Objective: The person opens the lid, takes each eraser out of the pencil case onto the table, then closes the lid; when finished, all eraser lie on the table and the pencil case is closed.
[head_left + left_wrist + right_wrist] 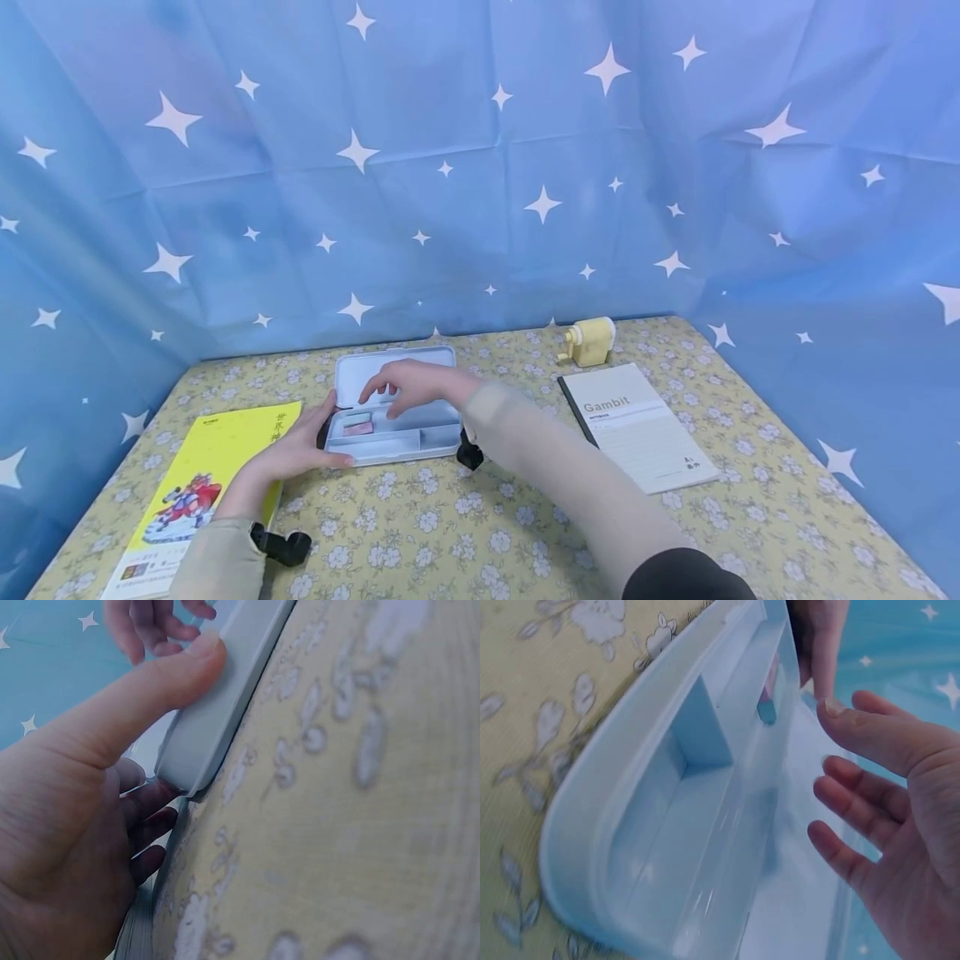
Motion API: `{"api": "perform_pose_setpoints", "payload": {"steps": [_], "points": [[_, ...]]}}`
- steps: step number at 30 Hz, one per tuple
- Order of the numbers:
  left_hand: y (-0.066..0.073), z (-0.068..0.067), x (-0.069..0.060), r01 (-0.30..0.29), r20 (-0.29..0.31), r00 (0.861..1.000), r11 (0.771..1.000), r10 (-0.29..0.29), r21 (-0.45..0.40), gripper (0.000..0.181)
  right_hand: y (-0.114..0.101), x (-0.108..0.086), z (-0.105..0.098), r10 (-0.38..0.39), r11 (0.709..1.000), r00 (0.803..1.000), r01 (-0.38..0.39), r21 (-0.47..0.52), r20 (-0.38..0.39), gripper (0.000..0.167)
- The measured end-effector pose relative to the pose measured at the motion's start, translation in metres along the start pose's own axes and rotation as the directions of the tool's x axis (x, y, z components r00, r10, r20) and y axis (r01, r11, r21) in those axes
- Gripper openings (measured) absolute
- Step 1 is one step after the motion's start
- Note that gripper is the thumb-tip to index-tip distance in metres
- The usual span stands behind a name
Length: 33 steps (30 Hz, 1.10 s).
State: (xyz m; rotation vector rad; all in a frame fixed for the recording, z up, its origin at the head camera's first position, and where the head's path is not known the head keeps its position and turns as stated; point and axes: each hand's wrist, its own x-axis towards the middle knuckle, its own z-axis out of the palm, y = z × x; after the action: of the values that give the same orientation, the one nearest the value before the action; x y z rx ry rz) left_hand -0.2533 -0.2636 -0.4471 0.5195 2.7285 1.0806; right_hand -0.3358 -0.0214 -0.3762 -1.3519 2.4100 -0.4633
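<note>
A light blue pencil case lies with its lid raised at the back. Inside, towards its left end, are a pink eraser-like block and a teal one beside it. My left hand grips the case's left end, thumb along the front wall and fingers around the side, as the left wrist view shows. Above the tray hovers my right hand, fingers loosely bent and apart, holding nothing. The right wrist view shows the divided compartments below that hand.
A yellow book lies at the left, partly under my left forearm. To the right are a white notebook and, behind it, a yellow pencil sharpener with a crank. A flowered cloth covers the table; a starry blue curtain hangs behind.
</note>
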Motion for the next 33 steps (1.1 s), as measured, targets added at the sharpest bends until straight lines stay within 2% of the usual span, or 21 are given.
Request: {"api": "perform_pose_setpoints", "payload": {"steps": [8, 19, 27, 33], "points": [[0.001, -0.002, -0.003, -0.006, 0.007, 1.0, 1.0, 0.006, -0.003, 0.118, -0.009, 0.018, 0.008, 0.003, 0.998, 0.999, 0.0, -0.066, 0.041, 0.045], [-0.001, -0.002, -0.002, -0.026, 0.02, 0.999, 1.0, 0.026, -0.008, 0.116, -0.013, 0.033, 0.019, 0.002, 0.987, 0.998, 0.009, -0.163, 0.065, 0.043], [0.003, -0.002, 0.0, -0.028, 0.026, 0.999, 0.999, 0.028, -0.024, 0.116, -0.011, 0.036, 0.022, -0.011, 0.977, 0.997, 0.027, -0.212, 0.078, 0.042], [0.003, -0.003, 0.0, -0.027, 0.021, 0.999, 0.999, 0.027, -0.027, 0.117, -0.013, 0.036, 0.021, 0.006, 0.978, 0.996, 0.012, -0.207, 0.087, 0.046]]}}
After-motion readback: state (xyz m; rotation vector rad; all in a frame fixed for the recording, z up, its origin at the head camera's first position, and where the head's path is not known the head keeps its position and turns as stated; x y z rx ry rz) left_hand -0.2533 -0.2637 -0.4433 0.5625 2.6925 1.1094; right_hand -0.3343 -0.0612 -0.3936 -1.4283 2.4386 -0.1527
